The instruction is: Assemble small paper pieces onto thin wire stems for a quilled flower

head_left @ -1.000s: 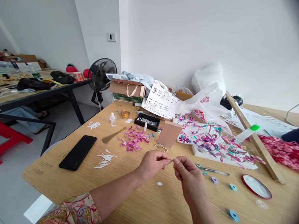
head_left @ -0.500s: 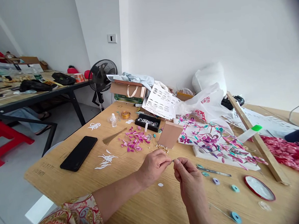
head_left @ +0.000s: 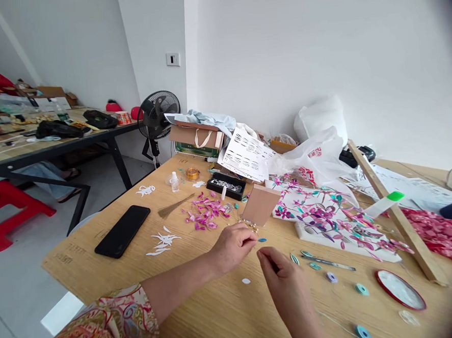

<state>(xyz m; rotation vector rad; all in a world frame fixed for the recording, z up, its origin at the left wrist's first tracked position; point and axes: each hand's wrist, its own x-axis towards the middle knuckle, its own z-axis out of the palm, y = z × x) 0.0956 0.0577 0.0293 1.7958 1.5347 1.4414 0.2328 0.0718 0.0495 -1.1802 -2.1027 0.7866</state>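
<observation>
My left hand [head_left: 233, 247] is closed in a pinch, with a small blue leaf-shaped piece [head_left: 261, 240] sticking out at its fingertips. Just to the right, apart from it, my right hand [head_left: 282, 275] has its thumb and fingertips pressed together; what they hold is too fine to make out. A pale thread [head_left: 337, 323] runs from a blue spool [head_left: 363, 334] and disappears behind my right wrist. Beyond that hand lie a teal leaf piece [head_left: 295, 259], tweezers [head_left: 329, 262], and lilac [head_left: 331, 277] and turquoise [head_left: 361, 289] spools. A white oval piece [head_left: 245, 281] rests between my forearms.
Pink petals [head_left: 207, 211], white cut pieces [head_left: 163, 241] and a black phone [head_left: 123, 231] lie leftward. A cardboard piece [head_left: 262, 203] leans upright ahead. Finished-looking purple flower sprays [head_left: 324, 214], a wooden bar [head_left: 397, 219] and a red-rimmed dish [head_left: 400, 290] are on the right.
My hands, which met at the fingertips, have separated, the right one drawing down and nearer. The blue leaf piece now shows clearly at my left fingertips. The view has shifted slightly.
</observation>
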